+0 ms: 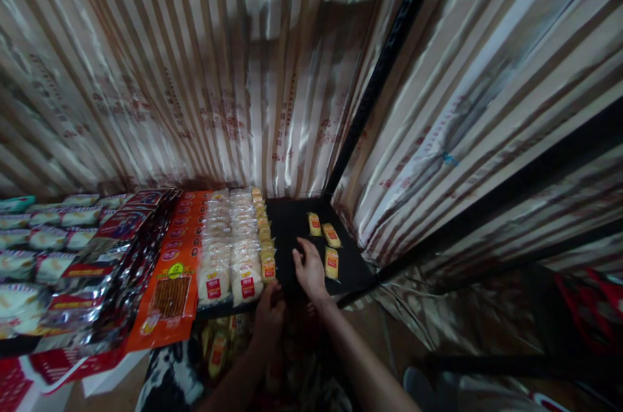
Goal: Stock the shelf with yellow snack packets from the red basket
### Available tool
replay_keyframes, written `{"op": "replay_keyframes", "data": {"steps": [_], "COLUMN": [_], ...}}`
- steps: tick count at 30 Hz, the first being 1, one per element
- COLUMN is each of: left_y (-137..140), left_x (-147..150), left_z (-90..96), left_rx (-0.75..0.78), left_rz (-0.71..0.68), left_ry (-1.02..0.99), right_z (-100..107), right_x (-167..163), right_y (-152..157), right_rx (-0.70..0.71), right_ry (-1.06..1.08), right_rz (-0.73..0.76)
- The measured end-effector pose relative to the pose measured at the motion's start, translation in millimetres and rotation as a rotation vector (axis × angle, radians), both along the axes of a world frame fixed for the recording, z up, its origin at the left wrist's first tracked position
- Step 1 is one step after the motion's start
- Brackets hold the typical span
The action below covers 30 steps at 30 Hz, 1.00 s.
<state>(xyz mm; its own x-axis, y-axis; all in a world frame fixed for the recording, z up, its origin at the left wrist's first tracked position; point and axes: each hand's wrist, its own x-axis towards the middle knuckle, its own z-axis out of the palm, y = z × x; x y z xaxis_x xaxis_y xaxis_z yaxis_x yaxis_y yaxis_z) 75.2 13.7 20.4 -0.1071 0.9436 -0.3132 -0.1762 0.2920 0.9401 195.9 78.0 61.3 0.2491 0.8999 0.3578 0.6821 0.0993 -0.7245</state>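
Yellow snack packets (331,263) with orange-red labels lie loose on the black shelf (287,224), three of them, to the right of the right hand (310,271) and beyond it; more form a tight row (265,237) ahead of the left hand (269,309), and others (218,352) sit below and left of it. The right hand looks released, fingers apart over bare shelf. Fingers of the left hand curl near the row's front end; whether they grasp anything, I cannot tell. Good handling probably means pinching each packet by its sides, keeping labels forward, squaring edges gently, and not nudging the clear-wrapped white packets (246,279) just left of the row.
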Motion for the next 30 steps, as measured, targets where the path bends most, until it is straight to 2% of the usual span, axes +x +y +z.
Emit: {"op": "replay_keyframes", "data": {"steps": [4, 7, 11, 14, 21, 26, 30], "left_y": [2.1, 9.1, 23.4, 35.5, 55.7, 60.5, 69.4], "left_x": [9.7, 17.2, 26.5, 33.9, 47.7, 57.1, 61.8], "left_z": [12.8, 28.8, 50.9, 62.8, 74.0, 73.1, 70.4], "left_rx": [-0.014, -0.049, -0.070, -0.085, -0.121, -0.141, -0.113], "left_rz": [-0.013, -0.080, -0.179, -0.208, -0.254, -0.244, -0.209], "left_ry": [0.034, 0.035, -0.008, 0.006, 0.037, 0.044, 0.027], "right_z": [15.1, 29.8, 45.9, 50.0, 35.6, 29.4, 29.1], "right_x": [37.0, 55.1, 67.6, 68.7, 51.9, 46.6, 46.6], "right_y": [34.6, 59.0, 82.7, 92.6, 93.5, 88.4, 85.8], "right_rx": [-0.055, -0.226, -0.497, -0.602, -0.507, -0.549, -0.544], "right_ry": [-0.246, -0.409, -0.566, -0.631, -0.604, -0.465, -0.455], "right_rz": [-0.113, -0.170, -0.175, -0.140, -0.041, -0.046, 0.000]}}
